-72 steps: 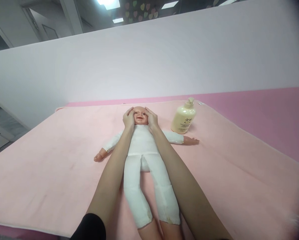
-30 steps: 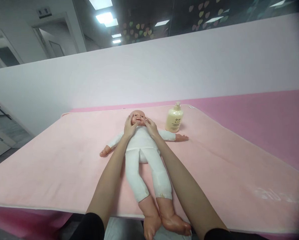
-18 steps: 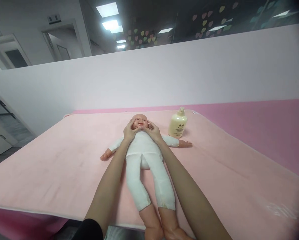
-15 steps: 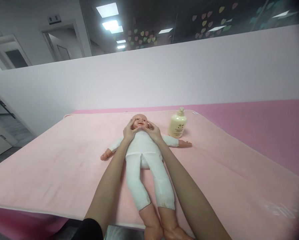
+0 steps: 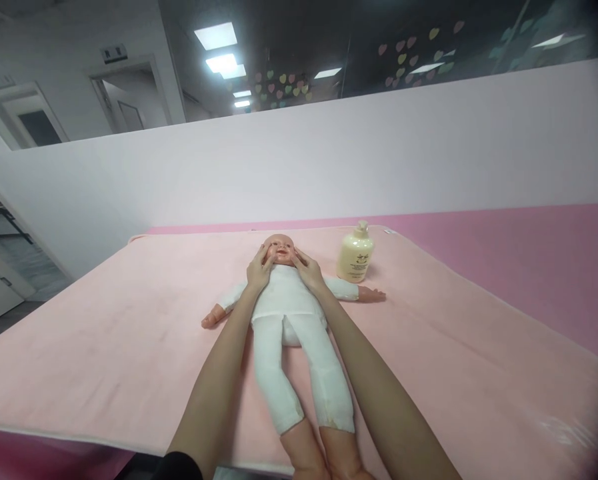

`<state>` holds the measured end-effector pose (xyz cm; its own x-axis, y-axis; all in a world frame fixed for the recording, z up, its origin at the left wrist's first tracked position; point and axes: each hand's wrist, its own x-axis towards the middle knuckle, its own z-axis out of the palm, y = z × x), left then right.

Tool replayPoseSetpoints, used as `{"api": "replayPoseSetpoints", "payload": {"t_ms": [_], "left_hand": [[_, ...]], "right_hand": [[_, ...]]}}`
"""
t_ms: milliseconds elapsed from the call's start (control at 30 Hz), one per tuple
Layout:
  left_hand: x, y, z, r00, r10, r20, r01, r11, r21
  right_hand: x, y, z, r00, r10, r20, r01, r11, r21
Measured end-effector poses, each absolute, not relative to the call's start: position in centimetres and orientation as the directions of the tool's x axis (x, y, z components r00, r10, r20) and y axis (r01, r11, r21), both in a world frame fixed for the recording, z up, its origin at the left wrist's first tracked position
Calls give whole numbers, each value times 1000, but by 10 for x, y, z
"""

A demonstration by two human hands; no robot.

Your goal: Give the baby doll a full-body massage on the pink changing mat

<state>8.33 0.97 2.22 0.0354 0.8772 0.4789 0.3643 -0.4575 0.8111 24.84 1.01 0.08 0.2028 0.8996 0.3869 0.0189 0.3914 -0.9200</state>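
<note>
A baby doll (image 5: 289, 293) with a white cloth body and hard plastic head, hands and legs lies on its back, its head at the far end. My left hand (image 5: 259, 269) cups the left side of the doll's head, fingers along the side and thumb on the cheek. On the opposite cheek, my right hand (image 5: 309, 270) does the same, its thumb near the mouth. Both hands are curved around the head, which is held between them. Just beyond the doll's outstretched arm on the right stands a pale yellow pump bottle (image 5: 355, 257), upright.
The doll and bottle rest on a pink towel-like cover (image 5: 129, 320) over a table. Behind it rises a white partition (image 5: 329, 160) with a dark glass panel above. A pink surface (image 5: 529, 267) borders the cover on the right.
My thumbs have shifted from the doll's chin up and outward onto its cheeks. Both hands stay on the head. The whole view has dropped slightly in the frame.
</note>
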Motion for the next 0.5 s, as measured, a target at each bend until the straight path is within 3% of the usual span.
{"api": "replayPoseSetpoints", "payload": {"t_ms": [500], "left_hand": [[83, 18, 15, -23, 878, 479, 180, -468, 865]], "right_hand": [[246, 16, -4, 194, 907, 374, -77, 395, -916]]}}
